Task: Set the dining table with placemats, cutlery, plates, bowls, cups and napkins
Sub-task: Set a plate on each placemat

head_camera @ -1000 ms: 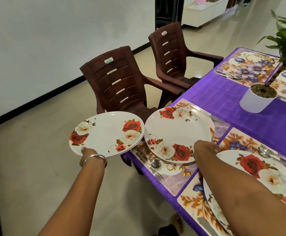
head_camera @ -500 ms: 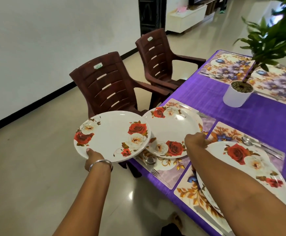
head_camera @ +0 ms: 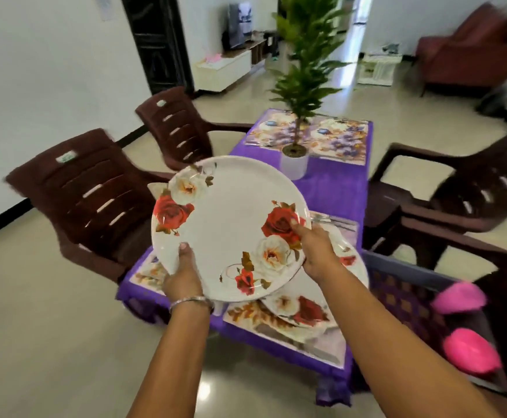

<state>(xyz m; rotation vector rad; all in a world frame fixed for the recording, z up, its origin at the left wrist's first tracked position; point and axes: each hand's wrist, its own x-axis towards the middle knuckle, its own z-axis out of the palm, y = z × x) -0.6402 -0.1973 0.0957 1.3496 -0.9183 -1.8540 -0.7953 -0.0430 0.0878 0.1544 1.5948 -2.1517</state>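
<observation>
I hold a white plate with red and cream roses above the near end of the table, tilted toward me. My left hand grips its lower left rim, thumb on top. My right hand grips its right rim, thumb on the red rose. Under it another rose plate lies on a floral placemat at the near right place. A further plate's rim peeks out at the left. Two floral placemats lie at the far end of the purple tablecloth.
A potted plant in a white pot stands mid-table. Brown plastic chairs stand at the left, far left and right. A purple basket with pink items sits at the near right.
The view swung toward the table's end. The plate in my left hand came up over the table and my right hand left the plate on the mat and took hold of its right rim.
</observation>
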